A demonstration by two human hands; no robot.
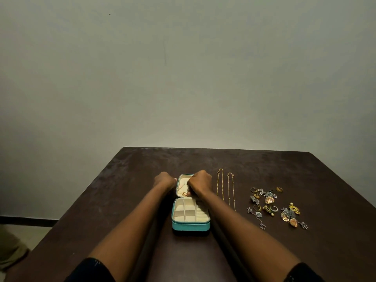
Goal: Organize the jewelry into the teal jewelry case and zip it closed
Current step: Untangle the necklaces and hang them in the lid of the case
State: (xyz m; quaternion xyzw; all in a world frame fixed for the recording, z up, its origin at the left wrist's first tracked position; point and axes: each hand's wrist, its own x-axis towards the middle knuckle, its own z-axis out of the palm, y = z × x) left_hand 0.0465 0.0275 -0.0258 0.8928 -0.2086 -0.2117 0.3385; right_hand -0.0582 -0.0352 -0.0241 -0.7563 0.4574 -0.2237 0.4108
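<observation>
Your left hand (164,180) grips the open teal case's (190,224) lid edge. Your right hand (200,183) curls inside the lid; its hold is hidden.

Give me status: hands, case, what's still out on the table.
Left hand braces lid edge of open teal case; right hand in lid, on a gold necklace. Base compartments look empty. Two chains, earring-and-ring pile still out, right of case. Nothing blocking.

Both bare forearms extend forward, nearly parallel. Left hand (164,180) curled, knuckles up, fingers hidden beyond the wrist. Right hand (200,183) fisted, fingers bent downward, pinching state unclear. Dark short sleeves at elbows
</observation>
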